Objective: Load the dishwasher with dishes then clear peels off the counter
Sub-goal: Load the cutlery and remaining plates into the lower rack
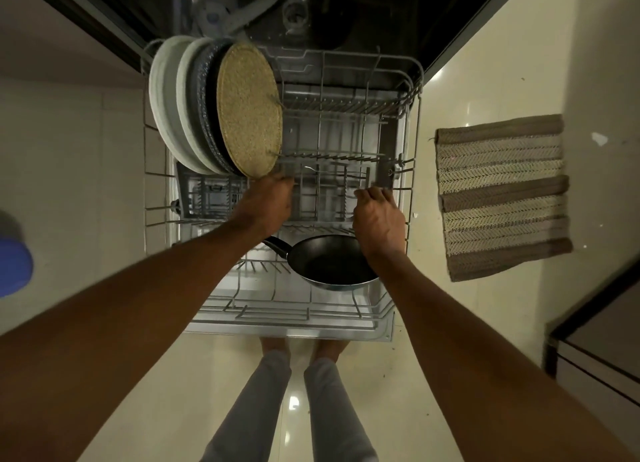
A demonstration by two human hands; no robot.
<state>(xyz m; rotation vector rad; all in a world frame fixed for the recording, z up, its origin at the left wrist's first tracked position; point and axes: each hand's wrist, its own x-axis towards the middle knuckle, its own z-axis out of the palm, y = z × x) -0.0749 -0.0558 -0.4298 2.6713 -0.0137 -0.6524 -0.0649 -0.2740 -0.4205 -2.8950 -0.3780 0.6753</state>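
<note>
Fingers (372, 194) of both outstretched hands down on rack (346, 156) tines.

No readable text, label, brand or number shows on anything in the head view.

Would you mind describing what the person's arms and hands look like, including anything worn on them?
Both arms are bare along all that shows, with no sleeves in view. The left hand and right hand show no gloves, rings, watch or bracelets.
</note>
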